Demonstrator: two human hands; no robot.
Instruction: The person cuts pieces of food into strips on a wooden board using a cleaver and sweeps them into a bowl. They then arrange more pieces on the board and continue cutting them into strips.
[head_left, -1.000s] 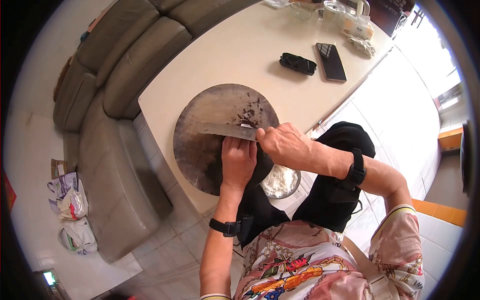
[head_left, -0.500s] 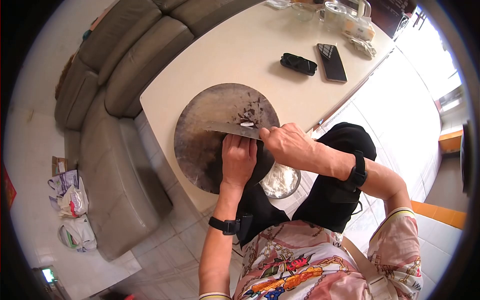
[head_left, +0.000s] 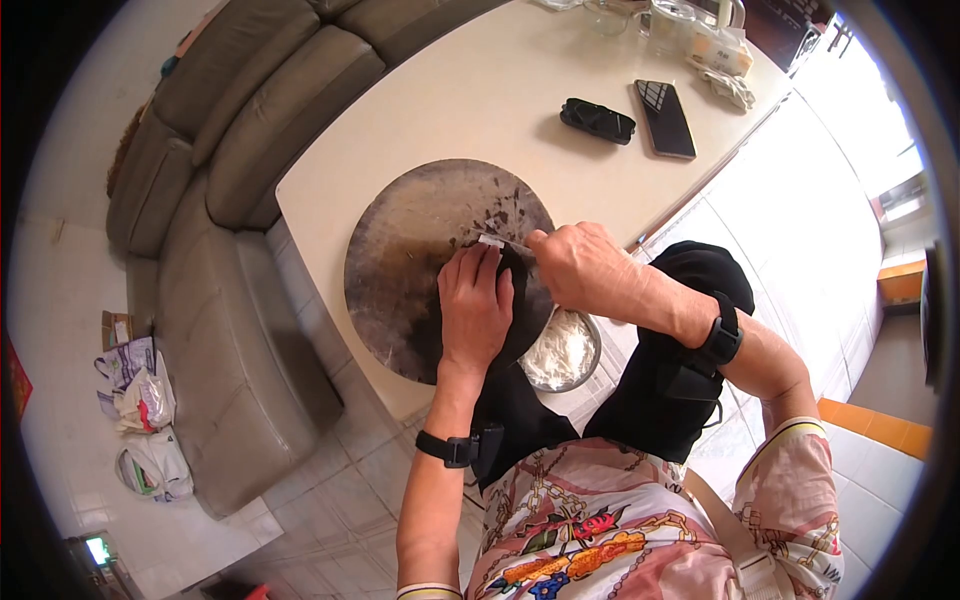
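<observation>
A round, worn cutting board (head_left: pixel 400 235) lies at the near edge of the cream table (head_left: pixel 480 90). My left hand (head_left: pixel 476 305) lies flat, palm down, pressing a dark piece (head_left: pixel 518 290) on the board's near right part. My right hand (head_left: pixel 585 265) is closed on the handle of a cleaver (head_left: pixel 497 241). Only a short bright strip of the blade shows, at my left fingertips. Dark chopped bits (head_left: pixel 500 212) lie on the board just beyond the blade.
A metal bowl (head_left: pixel 563 352) of white stuff sits below the board's near right edge, by my lap. On the table's far side lie a black case (head_left: pixel 597 119) and a phone (head_left: pixel 665 119). A grey sofa (head_left: pixel 230 170) stands to the left, with bags (head_left: pixel 140 400) on the floor.
The wide flat blade that reached left across the board is now drawn in to my left fingertips and seen nearly edge-on. My right hand has moved slightly up; my left hand has stayed on the dark piece.
</observation>
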